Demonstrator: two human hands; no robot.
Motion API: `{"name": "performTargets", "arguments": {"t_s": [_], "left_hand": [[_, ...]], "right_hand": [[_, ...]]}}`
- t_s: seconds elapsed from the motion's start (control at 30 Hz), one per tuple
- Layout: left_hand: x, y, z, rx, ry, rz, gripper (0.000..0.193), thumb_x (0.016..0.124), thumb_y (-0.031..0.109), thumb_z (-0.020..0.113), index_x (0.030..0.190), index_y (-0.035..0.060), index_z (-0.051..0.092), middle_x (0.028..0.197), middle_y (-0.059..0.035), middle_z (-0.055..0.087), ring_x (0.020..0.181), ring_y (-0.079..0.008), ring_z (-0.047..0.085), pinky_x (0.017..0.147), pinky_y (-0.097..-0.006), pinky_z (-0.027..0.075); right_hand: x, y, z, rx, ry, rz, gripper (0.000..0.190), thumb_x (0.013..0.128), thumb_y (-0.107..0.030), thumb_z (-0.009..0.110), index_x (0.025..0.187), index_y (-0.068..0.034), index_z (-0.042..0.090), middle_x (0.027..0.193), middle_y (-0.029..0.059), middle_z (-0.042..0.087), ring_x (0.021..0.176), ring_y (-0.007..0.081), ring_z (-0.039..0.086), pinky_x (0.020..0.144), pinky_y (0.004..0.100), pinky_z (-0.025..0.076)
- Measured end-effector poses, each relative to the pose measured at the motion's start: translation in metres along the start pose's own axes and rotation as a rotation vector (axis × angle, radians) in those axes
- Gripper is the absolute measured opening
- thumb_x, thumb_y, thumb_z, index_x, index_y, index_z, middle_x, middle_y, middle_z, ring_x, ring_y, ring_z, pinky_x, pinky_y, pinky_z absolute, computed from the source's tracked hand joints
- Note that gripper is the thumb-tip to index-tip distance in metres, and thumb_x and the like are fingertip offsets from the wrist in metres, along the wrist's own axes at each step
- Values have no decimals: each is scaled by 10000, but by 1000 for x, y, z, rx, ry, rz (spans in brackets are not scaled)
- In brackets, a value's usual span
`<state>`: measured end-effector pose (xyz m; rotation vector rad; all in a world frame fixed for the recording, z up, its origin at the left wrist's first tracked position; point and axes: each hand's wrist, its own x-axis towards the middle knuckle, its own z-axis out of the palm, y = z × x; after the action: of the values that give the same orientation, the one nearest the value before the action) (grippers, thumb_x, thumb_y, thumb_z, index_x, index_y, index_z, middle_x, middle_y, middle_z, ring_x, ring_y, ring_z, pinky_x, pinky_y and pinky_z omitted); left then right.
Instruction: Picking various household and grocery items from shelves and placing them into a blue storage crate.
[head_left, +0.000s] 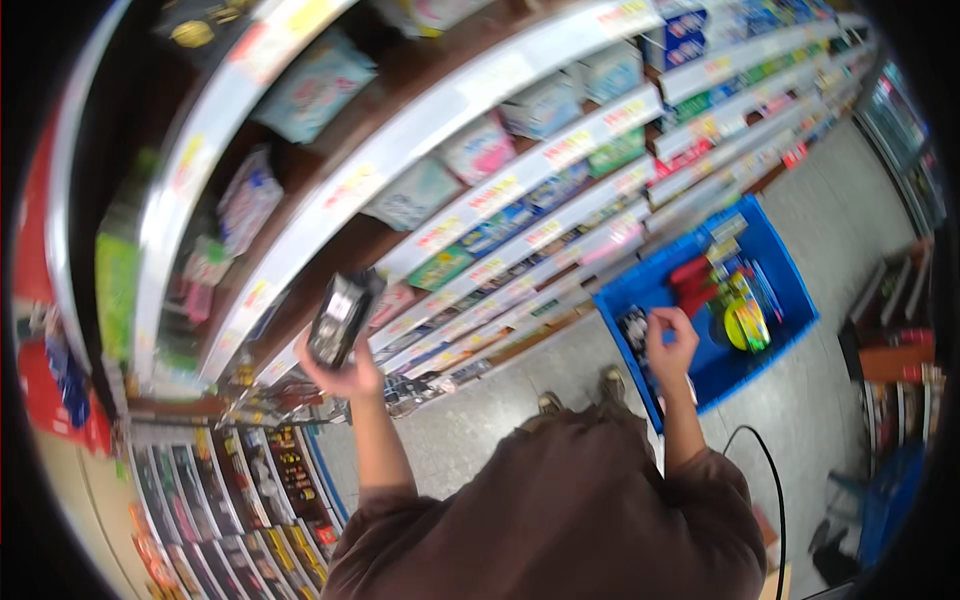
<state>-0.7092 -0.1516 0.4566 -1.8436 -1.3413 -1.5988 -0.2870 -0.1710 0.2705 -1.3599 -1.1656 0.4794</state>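
My left hand (345, 375) is raised in front of the shelves and grips a dark package (337, 319) with a pale label, blurred. The fingers wrap around its lower end. Over the near left part of a blue plastic crate (796, 330) is my right hand (671, 341), its fingers curled in. I cannot tell whether anything is between them. Beside it, along the crate's left wall, lies a black item with white markings (636, 330). Farther in, the crate holds a red item (690, 283), a round yellow-green item (737, 328) and several colourful packages (751, 321).
Long store shelves (495, 97) run along the left and ahead, stocked with soft packs (480, 150) and boxes (442, 268). Another stocked rack (247, 480) stands at lower left. A black cable (778, 487) arcs at lower right, near a blue chair-like object (889, 502). Grey floor (450, 442) surrounds my feet.
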Motion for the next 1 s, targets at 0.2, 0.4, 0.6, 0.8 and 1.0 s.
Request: {"name": "performTargets", "arguments": {"t_s": [0.2, 0.4, 0.6, 0.8, 1.0], "left_hand": [[-130, 63, 36, -701, -747, -819, 635, 707, 169, 882, 1207, -58, 563, 1167, -118, 614, 1090, -225, 574, 959, -358, 453], [-171, 130, 125, -390, -1001, -689, 584, 800, 150, 784, 1306, -1, 533, 1175, -178, 622, 1048, -307, 634, 884, -387, 506], [-187, 109, 107, -112, -1444, -710, 514, 843, 248, 726, 1272, 14, 563, 1198, -190, 631, 1099, -361, 616, 959, -410, 494], [-246, 79, 32, 103, -1863, -637, 559, 880, 381, 666, 1309, 38, 563, 1256, -203, 623, 1159, -373, 594, 991, -434, 478], [-247, 89, 9, 149, -1790, -879, 539, 864, 350, 706, 1298, 59, 571, 1190, -159, 663, 1069, -330, 654, 917, -428, 521]], "right_hand": [[-5, -55, 14, 354, -599, -2, 502, 735, -254, 848, 1135, -22, 652, 1039, 112, 686, 893, 226, 662, 801, 323, 513], [-14, 28, -5, 141, -959, 374, 564, 707, -366, 879, 1085, -15, 651, 952, 161, 698, 882, 278, 676, 795, 362, 525], [-9, 213, -37, -508, -522, 808, 764, 653, -426, 891, 1204, -11, 564, 1004, 207, 694, 969, 317, 685, 837, 395, 527], [-65, 353, -2, -460, -498, 894, 745, 667, -394, 869, 1225, 10, 586, 1087, 229, 694, 1031, 338, 683, 882, 390, 534], [-93, 384, 39, -466, -687, 921, 661, 721, -320, 832, 1241, 11, 594, 1189, 232, 664, 1101, 379, 644, 952, 422, 510]]}}
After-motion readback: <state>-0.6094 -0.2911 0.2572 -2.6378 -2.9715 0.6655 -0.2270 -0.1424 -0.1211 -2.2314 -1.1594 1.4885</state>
